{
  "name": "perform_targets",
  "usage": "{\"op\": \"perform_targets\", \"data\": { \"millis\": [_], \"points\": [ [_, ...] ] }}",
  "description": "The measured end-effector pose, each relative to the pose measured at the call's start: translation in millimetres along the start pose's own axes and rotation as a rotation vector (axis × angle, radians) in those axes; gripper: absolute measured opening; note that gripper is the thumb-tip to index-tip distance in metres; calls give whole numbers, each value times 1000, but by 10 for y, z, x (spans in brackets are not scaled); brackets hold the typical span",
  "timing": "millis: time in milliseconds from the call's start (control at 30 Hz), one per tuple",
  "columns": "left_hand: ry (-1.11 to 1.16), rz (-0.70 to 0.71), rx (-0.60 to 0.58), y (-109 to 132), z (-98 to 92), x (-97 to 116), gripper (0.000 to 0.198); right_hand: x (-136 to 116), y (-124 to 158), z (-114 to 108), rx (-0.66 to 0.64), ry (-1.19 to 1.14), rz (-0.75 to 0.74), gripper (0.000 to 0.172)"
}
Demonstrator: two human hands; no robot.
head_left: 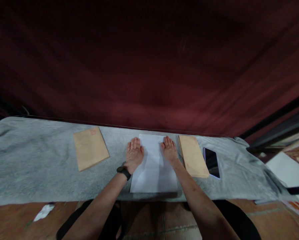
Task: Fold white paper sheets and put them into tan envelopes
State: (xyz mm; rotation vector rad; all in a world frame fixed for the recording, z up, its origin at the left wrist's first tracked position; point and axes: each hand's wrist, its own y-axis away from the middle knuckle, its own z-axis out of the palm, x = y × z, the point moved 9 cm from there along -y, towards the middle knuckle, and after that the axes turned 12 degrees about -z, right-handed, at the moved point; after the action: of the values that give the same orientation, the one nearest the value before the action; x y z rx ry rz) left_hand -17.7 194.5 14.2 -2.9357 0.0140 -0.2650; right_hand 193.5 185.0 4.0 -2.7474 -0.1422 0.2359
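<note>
A white sheet of paper (153, 166) lies in front of me on a grey cloth; whether it is one sheet or a stack I cannot tell. My left hand (134, 152) rests flat at its left edge, palm down, fingers stretched out. On the sheet's upper right part lies my right hand (169, 149), also flat with fingers extended. Neither hand grips anything. A stack of brown envelopes (193, 156) sits just right of my right hand. Farther left is another brown envelope (90, 148) with a small red mark at its top.
Grey cloth (49, 160) covers the long narrow table. A phone (211, 162) lies right of the envelope stack. Behind the table hangs a dark red curtain (149, 83). White scrap (44, 212) lies on the tiled floor at left; a white board-like thing (288, 170) stands at far right.
</note>
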Motion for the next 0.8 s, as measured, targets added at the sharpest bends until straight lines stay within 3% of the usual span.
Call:
{"op": "perform_targets", "data": {
  "millis": [67, 133, 267, 333, 433, 800],
  "points": [
    [27, 48, 46, 147, -73, 87, 59, -73, 83, -97, 14, -55, 8, 57],
    [68, 169, 66, 407, -102, 260, 60, -300, 265, -196, 31, -144, -65, 58],
    [97, 384, 4, 1006, -14, 559, 61, -833, 839, -294, -1, -271, -175, 55],
    [76, 427, -21, 1185, 10, 615, 62, -1017, 1078, -321, -27, -237, -218, 54],
    [51, 405, -41, 1240, -31, 583, 60, -1031, 1260, -371, -39, -132, -195, 53],
    [68, 205, 3, 1067, -206, 125, 59, -610, 1555, -576, -50, 42, -140, 54]
  ]
}}
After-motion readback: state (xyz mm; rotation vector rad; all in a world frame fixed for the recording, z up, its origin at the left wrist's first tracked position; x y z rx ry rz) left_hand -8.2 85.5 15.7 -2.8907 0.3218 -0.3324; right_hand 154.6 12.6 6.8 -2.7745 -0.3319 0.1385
